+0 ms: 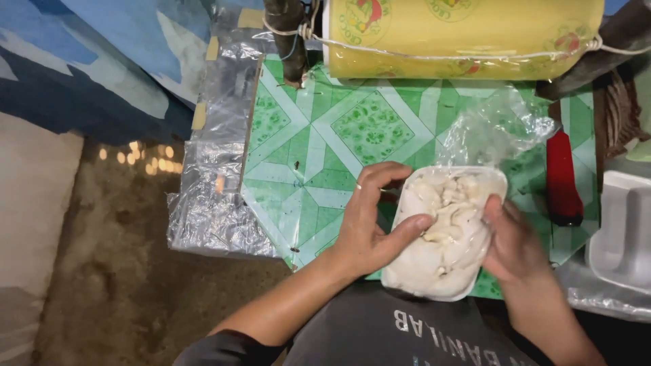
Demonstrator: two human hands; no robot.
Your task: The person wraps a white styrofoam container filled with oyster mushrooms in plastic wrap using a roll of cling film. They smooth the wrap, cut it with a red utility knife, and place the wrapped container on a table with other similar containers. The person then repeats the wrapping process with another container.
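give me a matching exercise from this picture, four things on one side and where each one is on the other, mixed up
Things:
1. white foam tray of pale food
2. red-handled tool
3. yellow roll
4. empty white foam tray

Places:
A. tied with string at the far edge of the green patterned table
B. held between the left hand and the right hand
C. at the right edge of the view, beyond the right hand
D. lying on the table just right of the crumpled clear plastic

Pairs: 1-B, 2-D, 3-A, 4-C
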